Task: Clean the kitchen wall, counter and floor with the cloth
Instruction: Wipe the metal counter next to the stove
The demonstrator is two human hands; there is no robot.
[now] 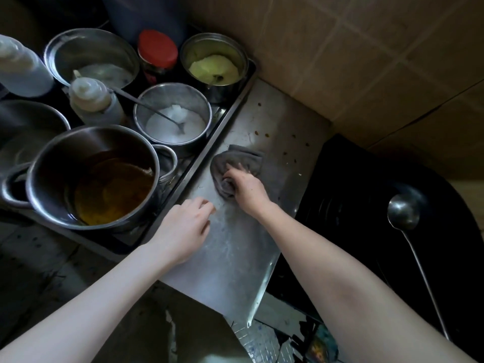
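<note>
Right hand (246,187) grips a bunched grey cloth (237,159) and presses it on the steel counter (235,244) at the frame's centre. Left hand (183,231) hangs over the near counter, fingers loosely curled, holding nothing. Left of the cloth, a tray (222,121) holds four steel pots: amber oil (78,148), white grains (170,95), yellow paste (209,45), a pale residue (91,48). Two squeeze bottles (91,100) (21,69) and one red-lidded jar (157,49), its label too dark to read, stand among them. One ladle (403,210) lies at right.
</note>
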